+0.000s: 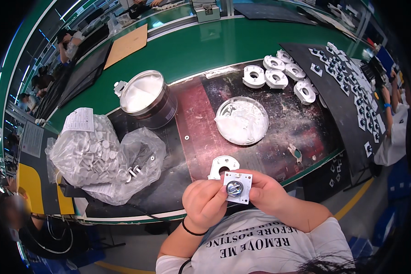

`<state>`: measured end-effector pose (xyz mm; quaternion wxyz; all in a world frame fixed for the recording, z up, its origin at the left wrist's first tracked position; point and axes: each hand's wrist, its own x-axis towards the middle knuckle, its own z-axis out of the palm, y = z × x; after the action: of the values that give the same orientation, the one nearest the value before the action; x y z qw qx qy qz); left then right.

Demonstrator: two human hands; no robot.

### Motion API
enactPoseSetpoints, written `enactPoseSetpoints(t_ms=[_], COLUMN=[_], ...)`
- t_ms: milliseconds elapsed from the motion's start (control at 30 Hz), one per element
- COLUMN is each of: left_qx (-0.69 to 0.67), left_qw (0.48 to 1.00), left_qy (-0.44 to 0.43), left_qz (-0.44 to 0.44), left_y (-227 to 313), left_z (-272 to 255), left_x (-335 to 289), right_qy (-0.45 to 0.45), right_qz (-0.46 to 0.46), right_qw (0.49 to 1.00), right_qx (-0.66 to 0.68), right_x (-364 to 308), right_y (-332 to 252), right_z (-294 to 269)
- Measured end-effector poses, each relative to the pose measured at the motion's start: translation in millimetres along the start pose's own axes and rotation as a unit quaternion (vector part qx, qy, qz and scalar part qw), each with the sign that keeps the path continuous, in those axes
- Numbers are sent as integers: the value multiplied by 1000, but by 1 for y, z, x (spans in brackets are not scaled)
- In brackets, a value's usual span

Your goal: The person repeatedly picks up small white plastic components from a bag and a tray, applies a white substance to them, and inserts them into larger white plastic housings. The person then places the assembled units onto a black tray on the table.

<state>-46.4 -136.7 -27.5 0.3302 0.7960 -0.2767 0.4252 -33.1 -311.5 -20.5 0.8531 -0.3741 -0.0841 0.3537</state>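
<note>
Here now, left hand point(205, 201) and right hand point(267, 192) pinch the square lensed board point(238, 186) by opposite sides at the table's point(192, 109) near edge, the white housing point(225, 162) lying just beyond it, neither hand clearly nearer.

The dish point(266, 114) is silver, its paste point(237, 128) white. Around it I see a tabletop point(201, 137) blotched red and black; beyond it, a green bench point(192, 55); on its near side, a white plate point(243, 182).
</note>
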Motion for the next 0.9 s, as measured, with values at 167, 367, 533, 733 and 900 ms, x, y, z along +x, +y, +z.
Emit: enactPoseSetpoints(t_ms=[167,367,533,733,900], left_qx=[6,-39,-95,-90,-46], left_qw=[1000,995,957,941,955], left_qy=[-6,-66,-182,-213,-165], left_qz=[-6,-58,-203,-248,-244], left_y=[3,1,-18,-11,-5], left_z=[-3,-7,-18,2,12], left_x=[-5,-9,-5,-14,-21], right_qy=[-15,-24,27,-44,-78], right_qz=[-13,-78,-252,-239,-235], right_qw=[998,994,798,656,615], right_qx=[59,67,-547,-715,-749], right_x=[1,4,15,33,37], right_y=[5,2,-40,-51,-44], right_z=[-2,-6,-11,1,0])
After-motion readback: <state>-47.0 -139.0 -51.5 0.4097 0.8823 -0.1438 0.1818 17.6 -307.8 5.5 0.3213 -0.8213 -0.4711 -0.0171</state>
